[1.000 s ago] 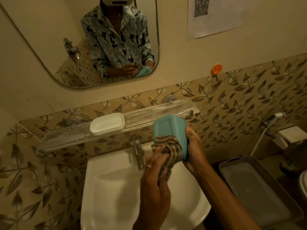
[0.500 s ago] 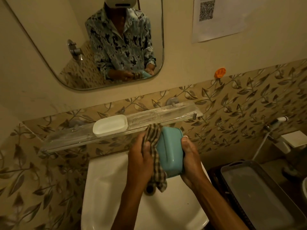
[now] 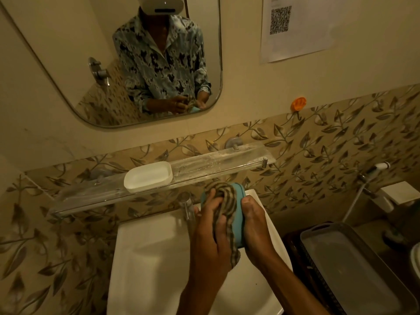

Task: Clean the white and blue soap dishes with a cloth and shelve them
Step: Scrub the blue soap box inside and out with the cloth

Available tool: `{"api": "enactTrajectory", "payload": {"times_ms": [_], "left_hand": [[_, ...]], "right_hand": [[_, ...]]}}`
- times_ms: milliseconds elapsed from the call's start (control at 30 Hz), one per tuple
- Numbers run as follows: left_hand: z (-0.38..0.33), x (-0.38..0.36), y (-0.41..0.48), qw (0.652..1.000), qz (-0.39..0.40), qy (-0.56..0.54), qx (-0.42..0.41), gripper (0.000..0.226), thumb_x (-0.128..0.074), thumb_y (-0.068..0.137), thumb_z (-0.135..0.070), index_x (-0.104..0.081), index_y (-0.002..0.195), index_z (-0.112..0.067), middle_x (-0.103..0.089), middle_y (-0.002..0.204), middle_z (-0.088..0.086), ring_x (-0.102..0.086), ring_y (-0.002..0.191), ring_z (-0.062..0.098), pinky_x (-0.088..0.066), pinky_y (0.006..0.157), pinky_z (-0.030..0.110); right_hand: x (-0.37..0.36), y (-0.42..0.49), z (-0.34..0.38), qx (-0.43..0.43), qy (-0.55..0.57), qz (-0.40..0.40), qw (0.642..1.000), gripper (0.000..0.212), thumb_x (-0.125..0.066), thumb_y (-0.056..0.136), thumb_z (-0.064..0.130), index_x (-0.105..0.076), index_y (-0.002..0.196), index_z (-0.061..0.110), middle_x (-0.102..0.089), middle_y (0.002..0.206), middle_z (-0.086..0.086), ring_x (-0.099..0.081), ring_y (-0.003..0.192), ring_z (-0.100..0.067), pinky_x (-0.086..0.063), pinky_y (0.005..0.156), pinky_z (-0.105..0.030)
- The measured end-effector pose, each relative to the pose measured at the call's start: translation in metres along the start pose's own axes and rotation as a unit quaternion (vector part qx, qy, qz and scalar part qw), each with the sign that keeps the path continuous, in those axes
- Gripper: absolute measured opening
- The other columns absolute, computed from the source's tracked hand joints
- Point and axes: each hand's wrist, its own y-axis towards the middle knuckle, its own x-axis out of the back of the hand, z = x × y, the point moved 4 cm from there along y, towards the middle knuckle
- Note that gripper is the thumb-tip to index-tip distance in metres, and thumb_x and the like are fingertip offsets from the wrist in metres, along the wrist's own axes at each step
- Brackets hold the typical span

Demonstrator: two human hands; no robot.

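Observation:
The blue soap dish (image 3: 239,221) is held over the sink, tilted on its side, gripped along its right edge by my right hand (image 3: 255,226). My left hand (image 3: 210,235) presses a striped brown cloth (image 3: 223,196) onto the dish; the cloth drapes over the dish's top and hangs down between my hands. Most of the dish is hidden by the cloth and my fingers. The white soap dish (image 3: 147,176) sits upright on the glass shelf (image 3: 218,165), left of centre, apart from both hands.
A white basin (image 3: 147,258) with a chrome tap (image 3: 187,205) lies below my hands. A grey tray (image 3: 354,269) stands to the right, a hand sprayer (image 3: 372,171) beyond it. A mirror (image 3: 68,64) hangs above the shelf.
The cloth has moved from the dish's left side up over its top. My left hand now wraps further around the dish. Both hands and the dish sit slightly lower and more central over the basin.

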Motion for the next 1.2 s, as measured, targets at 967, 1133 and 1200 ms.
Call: {"api": "enactTrajectory", "payload": {"times_ms": [967,1133,1200], "left_hand": [[0.012,0.014,0.016,0.989,-0.077,-0.077,0.101,0.039,-0.035,0.092,-0.040,-0.044,0.127,-0.027,-0.056,0.101,-0.019,-0.055,0.094,-0.014,-0.042,0.069,0.002],[0.026,0.005,-0.009,0.976,-0.072,-0.085,0.188,0.039,-0.038,0.098,-0.022,-0.041,0.137,-0.017,-0.055,0.122,0.000,-0.053,0.111,0.016,-0.042,0.095,0.031],[0.029,0.000,-0.025,0.974,-0.070,-0.089,0.194,0.035,-0.041,0.097,-0.018,-0.045,0.132,-0.018,-0.060,0.118,0.000,-0.056,0.108,0.016,-0.044,0.090,0.024]], "right_hand": [[-0.010,-0.008,0.003,0.039,0.018,0.037,0.998,0.021,-0.042,0.087,0.062,-0.063,0.088,0.057,-0.072,0.088,0.020,-0.071,0.081,-0.004,-0.056,0.059,-0.021],[-0.004,-0.008,0.003,0.058,0.045,0.023,0.997,0.025,-0.042,0.085,0.053,-0.063,0.091,0.042,-0.072,0.087,0.014,-0.070,0.078,-0.005,-0.054,0.057,-0.019],[0.000,-0.007,0.003,0.060,0.057,0.004,0.997,0.023,-0.041,0.086,0.052,-0.063,0.085,0.045,-0.072,0.085,0.010,-0.070,0.076,-0.005,-0.054,0.054,-0.020]]}}
